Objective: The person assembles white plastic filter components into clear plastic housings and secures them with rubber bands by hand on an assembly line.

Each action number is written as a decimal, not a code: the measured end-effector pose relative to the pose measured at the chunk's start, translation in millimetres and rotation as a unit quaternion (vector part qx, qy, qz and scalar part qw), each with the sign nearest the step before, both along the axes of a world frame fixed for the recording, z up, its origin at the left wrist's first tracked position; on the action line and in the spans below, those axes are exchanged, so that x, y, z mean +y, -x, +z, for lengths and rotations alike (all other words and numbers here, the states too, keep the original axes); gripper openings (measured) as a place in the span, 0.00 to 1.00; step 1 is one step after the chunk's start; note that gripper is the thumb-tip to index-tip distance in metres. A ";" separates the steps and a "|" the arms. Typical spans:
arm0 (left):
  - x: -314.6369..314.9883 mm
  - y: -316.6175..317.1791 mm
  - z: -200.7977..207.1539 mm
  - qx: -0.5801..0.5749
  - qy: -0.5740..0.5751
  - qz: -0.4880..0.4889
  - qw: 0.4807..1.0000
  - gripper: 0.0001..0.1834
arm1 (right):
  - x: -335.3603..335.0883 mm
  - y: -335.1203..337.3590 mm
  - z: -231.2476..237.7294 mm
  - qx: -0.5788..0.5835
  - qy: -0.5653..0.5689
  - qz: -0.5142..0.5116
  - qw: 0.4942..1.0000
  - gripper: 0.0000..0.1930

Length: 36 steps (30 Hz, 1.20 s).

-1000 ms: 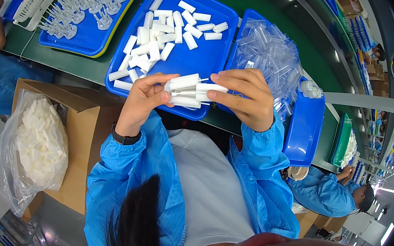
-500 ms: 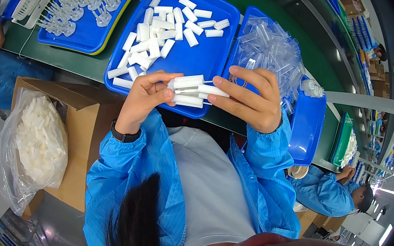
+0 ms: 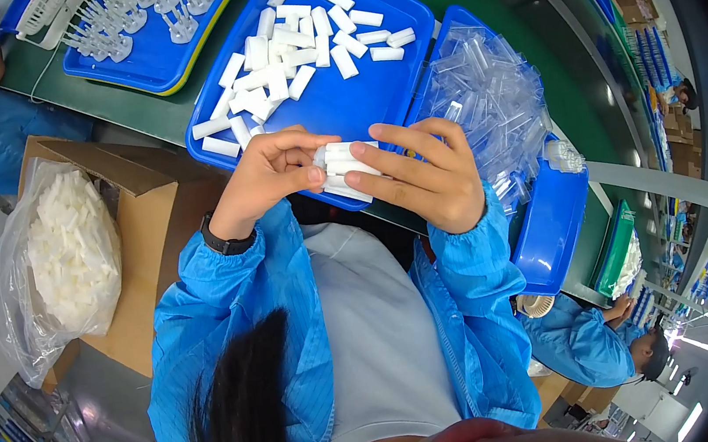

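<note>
**When Things Are Small, Hold Them Softly**

While you hold the bunch of white tubes point(image 3: 339, 168) near the middle of the frame, your left hand point(image 3: 274, 178) pinches its left end. Your right hand point(image 3: 428, 172) has its fingers closed over the right end. So each grip is holding the bunch.

The tubes look very light and smooth, so they may slide in your fingers. They seem a bit stiff, but a hard squeeze could dent them. Keep your left grip at the end, and touch the tubes along their long sides. Your own fingers get in the way: they hide much of the bunch, so you can't tell how its inside fits.

Just above your hands is a big blue tray point(image 3: 375, 103) with loose white tubes point(image 3: 277, 80). Its bottom edge is behind the bunch, so don't bump it. Clear plastic pieces point(image 3: 479, 91) make a messy pile at the upper right, with a smaller blue tray point(image 3: 542, 242) below. Clear parts with thin spikes point(image 3: 179, 21) stand at the upper left. They look easy to bend. A bag of white pieces point(image 3: 71, 256) is at the left.
</note>
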<state>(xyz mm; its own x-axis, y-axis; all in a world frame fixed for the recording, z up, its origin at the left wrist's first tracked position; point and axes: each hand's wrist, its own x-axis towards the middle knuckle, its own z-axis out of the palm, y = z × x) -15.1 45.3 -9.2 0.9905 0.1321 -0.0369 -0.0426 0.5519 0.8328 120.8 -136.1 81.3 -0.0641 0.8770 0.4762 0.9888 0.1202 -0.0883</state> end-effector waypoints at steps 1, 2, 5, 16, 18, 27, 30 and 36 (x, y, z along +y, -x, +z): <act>0.5 -0.3 -1.6 0.000 0.000 -0.001 1.000 0.19 | 1.3 0.1 -1.0 0.002 0.004 0.002 1.000 0.18; 1.3 -0.2 -3.8 -0.001 0.001 -0.005 1.000 0.19 | 2.5 0.2 -2.0 0.004 0.008 0.004 1.000 0.19; 4.3 0.1 -6.2 -0.002 0.014 -0.024 1.000 0.19 | 5.0 -1.7 -6.3 0.021 0.003 0.008 1.000 0.18; 5.5 5.6 -9.5 -0.006 0.023 0.006 1.000 0.28 | -53.8 -37.0 4.2 0.037 0.021 -0.281 0.959 0.18; 3.4 3.1 -6.0 -0.001 0.006 0.023 1.000 0.28 | -80.1 -55.2 -1.4 0.016 0.004 -0.386 0.922 0.21; -3.1 -1.0 -1.7 -0.026 0.006 0.013 1.000 0.25 | -114.6 -91.2 -38.4 0.033 0.021 -0.480 0.876 0.29; -3.0 0.6 -1.0 -0.014 0.024 0.014 1.000 0.24 | -109.5 -86.1 -35.0 0.073 0.009 -0.503 0.861 0.30; -1.1 -2.7 1.2 -0.036 0.025 0.014 0.999 0.23 | -103.2 -81.6 -30.0 0.084 -0.078 -0.470 0.875 0.33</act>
